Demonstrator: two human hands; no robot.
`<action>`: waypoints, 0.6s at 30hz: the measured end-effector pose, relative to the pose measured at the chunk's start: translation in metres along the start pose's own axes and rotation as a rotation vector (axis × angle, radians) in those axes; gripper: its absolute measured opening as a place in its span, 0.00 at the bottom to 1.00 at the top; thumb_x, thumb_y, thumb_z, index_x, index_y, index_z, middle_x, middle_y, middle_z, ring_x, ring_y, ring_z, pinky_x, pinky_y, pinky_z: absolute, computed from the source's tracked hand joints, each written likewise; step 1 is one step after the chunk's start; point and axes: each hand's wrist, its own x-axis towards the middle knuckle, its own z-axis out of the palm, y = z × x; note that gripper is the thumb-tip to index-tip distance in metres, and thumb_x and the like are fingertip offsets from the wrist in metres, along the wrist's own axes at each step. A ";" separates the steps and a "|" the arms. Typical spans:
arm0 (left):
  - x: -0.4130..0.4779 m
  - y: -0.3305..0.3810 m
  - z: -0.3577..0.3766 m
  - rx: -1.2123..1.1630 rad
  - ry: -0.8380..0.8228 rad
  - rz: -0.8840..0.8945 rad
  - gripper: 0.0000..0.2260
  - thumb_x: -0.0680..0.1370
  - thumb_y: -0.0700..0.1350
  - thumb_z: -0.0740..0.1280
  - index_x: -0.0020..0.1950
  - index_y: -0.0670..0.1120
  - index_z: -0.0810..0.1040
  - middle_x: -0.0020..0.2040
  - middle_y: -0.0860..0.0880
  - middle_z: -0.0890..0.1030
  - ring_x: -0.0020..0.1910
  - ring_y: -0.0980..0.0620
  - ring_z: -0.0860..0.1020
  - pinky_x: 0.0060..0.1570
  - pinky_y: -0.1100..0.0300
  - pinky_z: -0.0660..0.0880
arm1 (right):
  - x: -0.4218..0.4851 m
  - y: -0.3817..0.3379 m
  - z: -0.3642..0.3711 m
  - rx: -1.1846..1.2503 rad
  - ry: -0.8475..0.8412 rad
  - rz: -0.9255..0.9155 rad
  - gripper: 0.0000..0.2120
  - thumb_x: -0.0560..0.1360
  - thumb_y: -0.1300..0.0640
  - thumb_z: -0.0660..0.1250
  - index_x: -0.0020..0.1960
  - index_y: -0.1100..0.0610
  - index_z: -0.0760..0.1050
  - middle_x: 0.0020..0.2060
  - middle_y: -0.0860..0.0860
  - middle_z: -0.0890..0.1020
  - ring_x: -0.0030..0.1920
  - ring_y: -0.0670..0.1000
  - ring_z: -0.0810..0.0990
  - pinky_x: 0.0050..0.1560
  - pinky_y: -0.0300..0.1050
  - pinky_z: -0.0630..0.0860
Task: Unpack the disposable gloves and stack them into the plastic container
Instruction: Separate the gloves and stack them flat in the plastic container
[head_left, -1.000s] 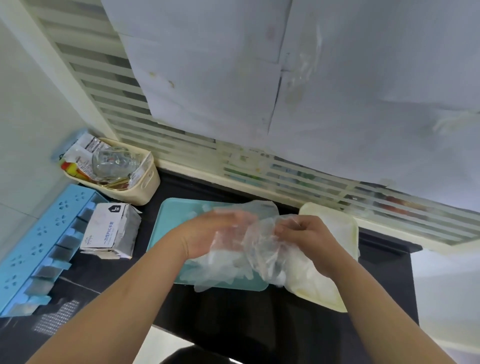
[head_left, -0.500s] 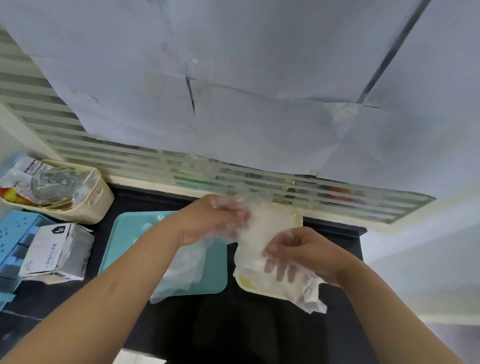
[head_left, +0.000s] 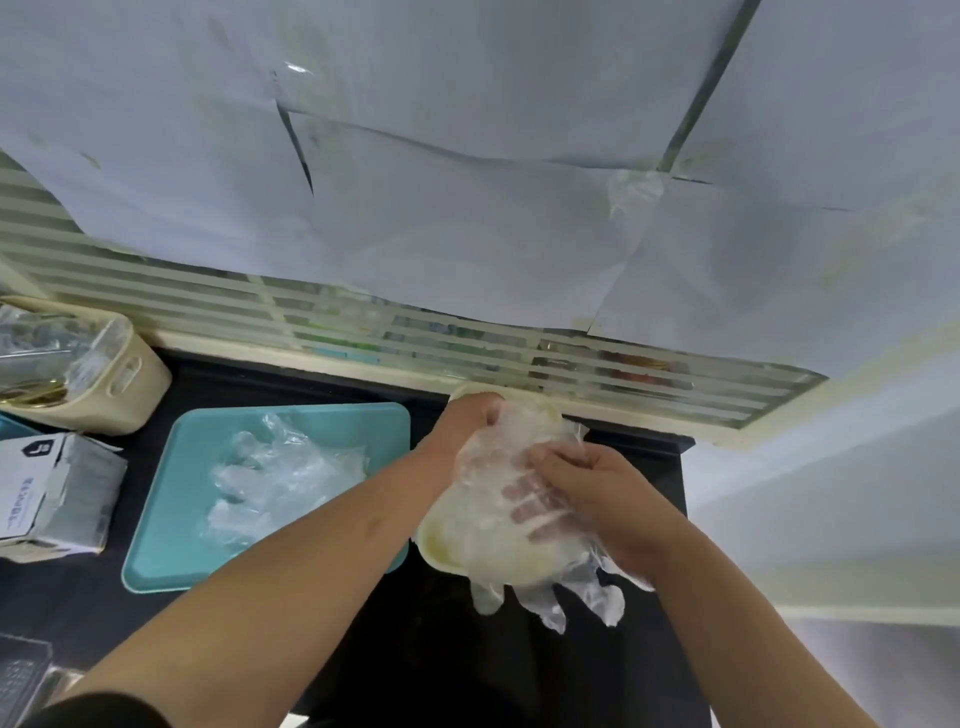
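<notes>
While loose gloves (head_left: 280, 478) lie on the teal tray (head_left: 171, 525) left of centre, both hands hold a glove stack (head_left: 493, 467) over the plastic container (head_left: 436, 551) at centre right.
At the far left, a cream basket (head_left: 130, 384) sits above a box (head_left: 52, 488) on the black bench (head_left: 415, 654). Right of the tray, the left hand (head_left: 467, 421) curls its fingers on the stack's upper end. The stack drapes over the container, its glove fingers hanging past the lower rim. The right hand (head_left: 602, 493) grips its right side, fingers showing through the clear film.
</notes>
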 end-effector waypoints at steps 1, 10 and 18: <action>-0.003 -0.004 -0.001 -0.131 0.068 0.009 0.09 0.77 0.37 0.69 0.42 0.49 0.73 0.39 0.45 0.72 0.41 0.46 0.71 0.40 0.53 0.72 | 0.009 0.001 0.003 0.037 0.067 0.010 0.12 0.86 0.54 0.66 0.58 0.62 0.83 0.51 0.63 0.87 0.46 0.59 0.86 0.45 0.53 0.83; -0.055 -0.023 -0.041 0.184 0.573 0.553 0.13 0.77 0.40 0.74 0.61 0.48 0.82 0.57 0.53 0.78 0.42 0.56 0.79 0.48 0.68 0.77 | 0.103 0.030 0.012 0.143 0.354 0.167 0.08 0.82 0.52 0.71 0.58 0.55 0.83 0.48 0.56 0.89 0.48 0.57 0.89 0.49 0.54 0.86; -0.034 -0.053 0.028 0.834 0.014 0.169 0.44 0.76 0.55 0.73 0.83 0.61 0.47 0.85 0.52 0.42 0.68 0.44 0.76 0.62 0.45 0.78 | 0.108 0.037 0.005 -0.001 0.426 0.147 0.05 0.81 0.58 0.70 0.54 0.57 0.84 0.46 0.55 0.88 0.48 0.56 0.87 0.58 0.54 0.84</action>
